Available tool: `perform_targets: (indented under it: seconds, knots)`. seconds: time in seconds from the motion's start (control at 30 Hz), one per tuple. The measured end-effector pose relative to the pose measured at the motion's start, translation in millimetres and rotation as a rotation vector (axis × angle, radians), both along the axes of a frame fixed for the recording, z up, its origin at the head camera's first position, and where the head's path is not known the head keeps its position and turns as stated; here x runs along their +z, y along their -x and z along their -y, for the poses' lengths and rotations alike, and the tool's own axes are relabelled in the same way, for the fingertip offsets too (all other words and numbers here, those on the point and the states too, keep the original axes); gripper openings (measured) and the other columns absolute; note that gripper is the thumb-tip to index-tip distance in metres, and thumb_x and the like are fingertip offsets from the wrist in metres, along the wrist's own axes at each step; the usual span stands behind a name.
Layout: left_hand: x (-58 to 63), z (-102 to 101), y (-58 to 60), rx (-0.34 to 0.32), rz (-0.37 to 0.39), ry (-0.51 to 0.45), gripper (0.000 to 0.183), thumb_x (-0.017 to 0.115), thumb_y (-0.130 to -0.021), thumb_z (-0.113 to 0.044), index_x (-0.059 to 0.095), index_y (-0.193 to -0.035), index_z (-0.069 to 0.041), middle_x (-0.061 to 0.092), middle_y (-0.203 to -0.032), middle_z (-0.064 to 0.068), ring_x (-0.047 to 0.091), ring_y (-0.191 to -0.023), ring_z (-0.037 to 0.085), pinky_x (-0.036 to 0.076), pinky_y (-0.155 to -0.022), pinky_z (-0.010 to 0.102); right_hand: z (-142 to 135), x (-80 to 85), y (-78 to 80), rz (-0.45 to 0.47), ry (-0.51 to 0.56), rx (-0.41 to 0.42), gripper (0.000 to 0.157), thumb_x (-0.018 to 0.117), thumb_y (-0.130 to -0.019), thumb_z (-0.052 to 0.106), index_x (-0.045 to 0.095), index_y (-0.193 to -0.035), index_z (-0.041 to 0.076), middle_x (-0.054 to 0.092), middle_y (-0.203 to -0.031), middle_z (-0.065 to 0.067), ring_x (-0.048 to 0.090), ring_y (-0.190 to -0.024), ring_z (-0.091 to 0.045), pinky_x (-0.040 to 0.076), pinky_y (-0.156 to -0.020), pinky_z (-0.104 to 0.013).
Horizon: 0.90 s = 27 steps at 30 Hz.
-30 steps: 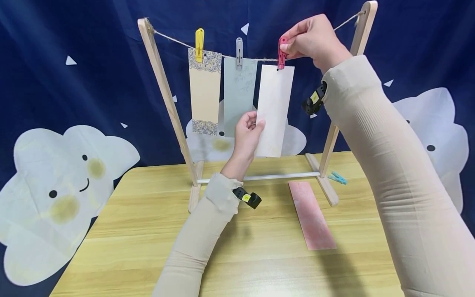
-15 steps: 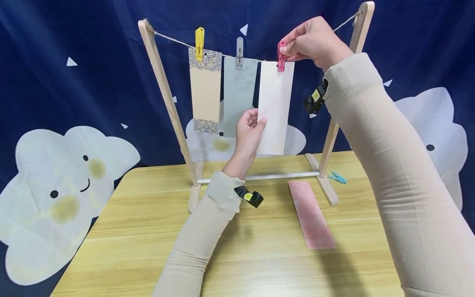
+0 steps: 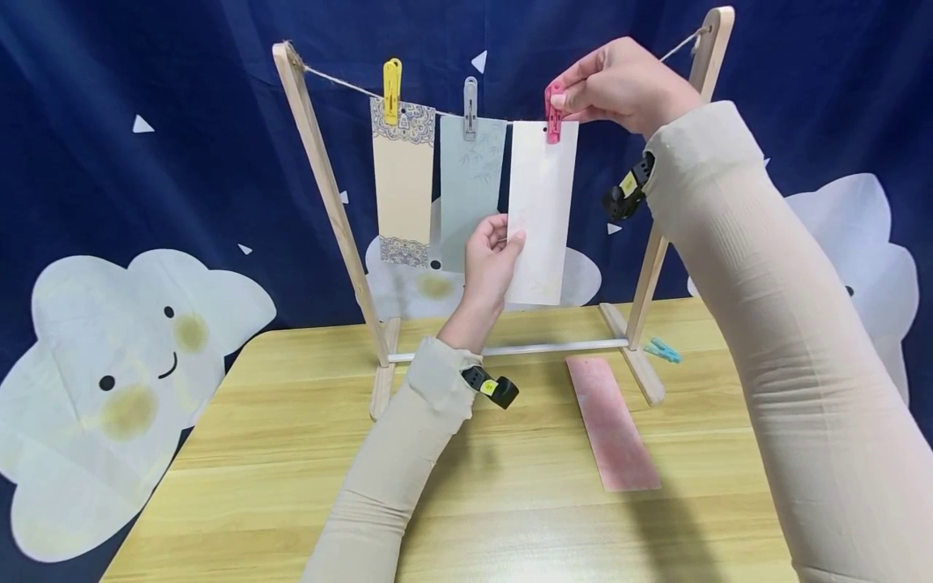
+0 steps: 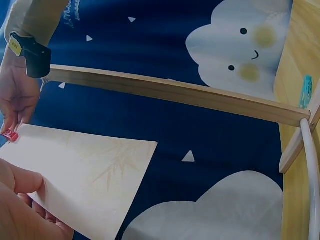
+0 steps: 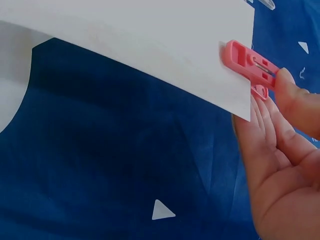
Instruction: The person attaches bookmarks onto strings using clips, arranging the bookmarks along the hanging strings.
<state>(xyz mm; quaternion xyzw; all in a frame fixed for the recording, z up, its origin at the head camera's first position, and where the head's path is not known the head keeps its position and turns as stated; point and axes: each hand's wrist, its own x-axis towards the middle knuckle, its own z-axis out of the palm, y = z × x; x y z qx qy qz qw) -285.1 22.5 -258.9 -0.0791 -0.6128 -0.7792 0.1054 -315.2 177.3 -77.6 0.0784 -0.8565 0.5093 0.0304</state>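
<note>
My left hand (image 3: 490, 263) pinches the left edge of a white paper card (image 3: 541, 214), thumb in front and fingers behind. A faint leaf print shows on the card (image 4: 107, 170) in the left wrist view. My right hand (image 3: 623, 85) pinches a pink clothespin (image 5: 252, 65) by its upper end, and the clothespin's tip overlaps the card's top edge at the twine (image 3: 338, 80). Left of it hang a pale green card (image 3: 470, 194) under a grey clothespin (image 3: 470, 109) and a beige patterned card (image 3: 403, 186) under a yellow clothespin (image 3: 392, 93).
The twine runs between two posts of a wooden stand (image 3: 328, 194), joined low down by a white rod (image 3: 554, 347). On the table (image 3: 240, 453) lie a pink card (image 3: 612, 425) and, beside the stand's right foot, a blue clothespin (image 3: 662, 350). A dark blue cloud-patterned curtain hangs behind.
The white card has risen slightly, its top edge now up at the twine. The pink clothespin has come down a little over that edge. Both hands keep their hold.
</note>
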Motion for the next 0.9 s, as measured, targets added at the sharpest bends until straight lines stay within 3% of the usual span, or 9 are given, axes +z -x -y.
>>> perform_targets:
  seconds: [0.33, 0.6, 0.77, 0.9]
  knots:
    - [-3.3, 1.4, 2.2, 0.003, 0.002, -0.007, 0.019, 0.062, -0.088, -0.002, 0.059, -0.107, 0.000, 0.062, -0.098, 0.007, 0.056, -0.087, 0.012, 0.049, -0.078, 0.021, -1.3, -2.2, 0.1, 0.010, 0.130, 0.040, 0.037, 0.077, -0.072, 0.020, 0.071, -0.106, 0.008, 0.067, -0.096, -0.003, 0.065, -0.087, -0.015, 0.051, -0.077, -0.016]
    - [-9.1, 6.3, 3.1, -0.017, 0.011, 0.001, 0.019, 0.061, -0.090, -0.003, 0.060, -0.108, 0.002, 0.062, -0.094, 0.005, 0.055, -0.083, 0.009, 0.047, -0.074, 0.017, 2.5, -5.4, -0.8, -0.038, 0.194, 0.018, 0.042, 0.077, -0.072, 0.020, 0.069, -0.111, 0.007, 0.065, -0.104, -0.005, 0.061, -0.096, -0.016, 0.047, -0.088, -0.018]
    - [-13.8, 8.9, 3.8, -0.030, 0.020, 0.003, 0.021, 0.061, -0.090, -0.004, 0.060, -0.109, 0.002, 0.063, -0.098, 0.006, 0.055, -0.086, 0.008, 0.049, -0.079, 0.018, 1.7, -4.8, -3.2, -0.053, 0.274, 0.030, 0.052, 0.078, -0.073, 0.019, 0.063, -0.120, 0.004, 0.065, -0.107, -0.005, 0.061, -0.102, -0.016, 0.045, -0.092, -0.017]
    - [-19.1, 10.8, 4.8, -0.029, 0.017, -0.004, 0.020, 0.061, -0.090, -0.004, 0.062, -0.109, 0.001, 0.064, -0.101, 0.007, 0.057, -0.088, 0.009, 0.050, -0.084, 0.022, -2.8, -4.0, -7.9, -0.059, 0.378, 0.062, 0.053, 0.078, -0.073, 0.015, 0.062, -0.121, 0.003, 0.063, -0.109, -0.007, 0.063, -0.099, -0.016, 0.047, -0.087, -0.016]
